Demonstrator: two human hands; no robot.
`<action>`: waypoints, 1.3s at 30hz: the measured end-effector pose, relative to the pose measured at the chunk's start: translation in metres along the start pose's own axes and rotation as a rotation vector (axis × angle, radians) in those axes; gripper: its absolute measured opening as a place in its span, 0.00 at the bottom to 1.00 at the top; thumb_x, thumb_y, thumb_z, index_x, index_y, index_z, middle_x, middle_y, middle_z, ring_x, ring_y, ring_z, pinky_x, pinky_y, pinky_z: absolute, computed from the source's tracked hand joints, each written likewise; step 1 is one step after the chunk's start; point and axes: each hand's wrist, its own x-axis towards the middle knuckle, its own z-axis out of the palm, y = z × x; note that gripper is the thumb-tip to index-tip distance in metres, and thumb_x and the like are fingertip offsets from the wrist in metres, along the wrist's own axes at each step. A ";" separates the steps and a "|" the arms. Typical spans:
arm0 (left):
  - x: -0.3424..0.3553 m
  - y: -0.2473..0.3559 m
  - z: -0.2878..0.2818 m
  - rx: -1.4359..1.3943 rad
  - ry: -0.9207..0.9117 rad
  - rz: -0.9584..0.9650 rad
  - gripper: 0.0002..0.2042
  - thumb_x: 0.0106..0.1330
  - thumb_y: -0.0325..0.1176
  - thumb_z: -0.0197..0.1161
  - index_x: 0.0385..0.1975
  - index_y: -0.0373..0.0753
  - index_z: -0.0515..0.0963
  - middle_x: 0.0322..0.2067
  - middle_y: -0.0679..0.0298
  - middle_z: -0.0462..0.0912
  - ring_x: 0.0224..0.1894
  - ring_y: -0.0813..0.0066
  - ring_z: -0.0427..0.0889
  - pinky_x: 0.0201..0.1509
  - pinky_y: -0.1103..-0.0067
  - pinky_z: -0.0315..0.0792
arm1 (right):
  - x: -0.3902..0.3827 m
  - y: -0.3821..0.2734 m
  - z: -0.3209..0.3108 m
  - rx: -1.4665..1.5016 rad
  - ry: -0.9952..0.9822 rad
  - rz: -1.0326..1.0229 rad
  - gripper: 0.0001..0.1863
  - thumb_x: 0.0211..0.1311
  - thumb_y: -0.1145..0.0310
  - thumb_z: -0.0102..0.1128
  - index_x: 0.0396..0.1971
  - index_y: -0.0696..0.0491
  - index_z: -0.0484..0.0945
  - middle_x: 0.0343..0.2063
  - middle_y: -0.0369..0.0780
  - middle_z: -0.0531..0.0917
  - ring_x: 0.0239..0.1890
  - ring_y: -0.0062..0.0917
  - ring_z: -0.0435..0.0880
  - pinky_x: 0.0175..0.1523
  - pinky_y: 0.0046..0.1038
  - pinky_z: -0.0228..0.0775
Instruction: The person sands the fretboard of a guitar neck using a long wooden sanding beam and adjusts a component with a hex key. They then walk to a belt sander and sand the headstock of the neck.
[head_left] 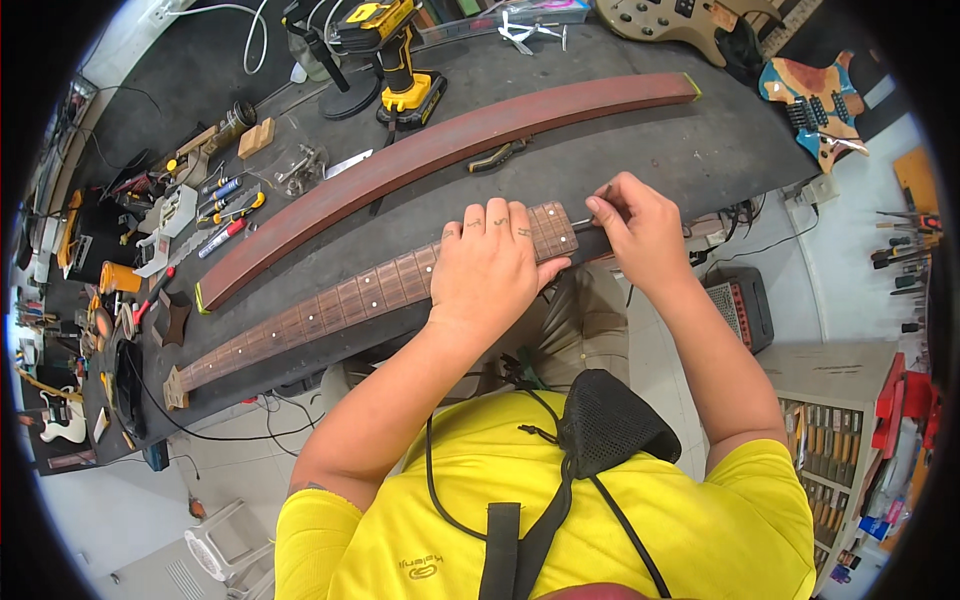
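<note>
A guitar neck [372, 290] with a brown wooden fretboard and pale dot inlays lies along the bench's near edge, its headstock [176, 388] at the far left. My left hand [490, 262] is wrapped over it close to the right end, fingers across the frets and thumb at the near edge. Just beyond that end, my right hand [637, 225] pinches a thin metal rod [583, 223] between thumb and fingertips. The rod points at the end of the neck; whether it sits inside cannot be made out.
Behind the neck stretches a long dark red beam [450, 150]. Beside it lies a small dark-handled tool [497, 156]. A yellow cordless drill [408, 95] stands farther back. Pens and hand tools [225, 205] crowd the left. Two guitar bodies [690, 25] are at the back right.
</note>
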 end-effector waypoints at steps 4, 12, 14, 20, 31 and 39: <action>0.001 0.001 -0.002 0.010 -0.002 0.001 0.38 0.65 0.66 0.73 0.55 0.32 0.81 0.45 0.56 0.82 0.49 0.56 0.84 0.51 0.62 0.80 | -0.009 0.002 0.000 0.175 0.007 0.086 0.10 0.75 0.67 0.73 0.41 0.59 0.84 0.32 0.47 0.88 0.32 0.36 0.89 0.39 0.36 0.78; 0.002 0.001 -0.002 0.002 -0.026 0.006 0.38 0.65 0.65 0.74 0.56 0.31 0.80 0.45 0.56 0.81 0.49 0.56 0.84 0.51 0.62 0.80 | 0.025 0.002 -0.014 0.194 -0.256 0.177 0.14 0.84 0.64 0.63 0.41 0.60 0.86 0.29 0.36 0.87 0.32 0.19 0.86 0.42 0.26 0.79; 0.001 0.000 -0.001 -0.002 -0.018 0.007 0.38 0.65 0.65 0.74 0.56 0.31 0.80 0.45 0.57 0.81 0.49 0.57 0.84 0.51 0.63 0.79 | 0.034 0.005 -0.015 0.213 -0.309 0.191 0.16 0.84 0.61 0.63 0.39 0.60 0.86 0.26 0.37 0.85 0.28 0.20 0.85 0.38 0.28 0.77; 0.002 -0.001 0.001 -0.014 -0.021 0.010 0.39 0.65 0.66 0.73 0.56 0.31 0.80 0.44 0.57 0.80 0.47 0.58 0.83 0.50 0.64 0.78 | 0.060 0.018 -0.015 0.315 -0.536 0.313 0.21 0.86 0.55 0.61 0.34 0.56 0.84 0.24 0.33 0.83 0.25 0.17 0.82 0.34 0.27 0.75; 0.001 -0.004 0.005 -0.040 0.007 0.008 0.40 0.67 0.66 0.70 0.57 0.29 0.80 0.43 0.59 0.77 0.46 0.61 0.79 0.48 0.66 0.76 | 0.113 0.015 0.001 0.213 -0.819 0.729 0.25 0.87 0.49 0.59 0.34 0.56 0.84 0.21 0.36 0.83 0.20 0.22 0.84 0.27 0.28 0.73; -0.002 -0.004 0.008 -0.036 0.036 0.012 0.39 0.66 0.68 0.71 0.55 0.31 0.80 0.42 0.58 0.78 0.45 0.59 0.81 0.47 0.65 0.77 | 0.122 -0.005 0.015 -0.082 -0.770 0.761 0.22 0.83 0.52 0.66 0.41 0.60 0.85 0.24 0.41 0.88 0.20 0.26 0.86 0.26 0.30 0.75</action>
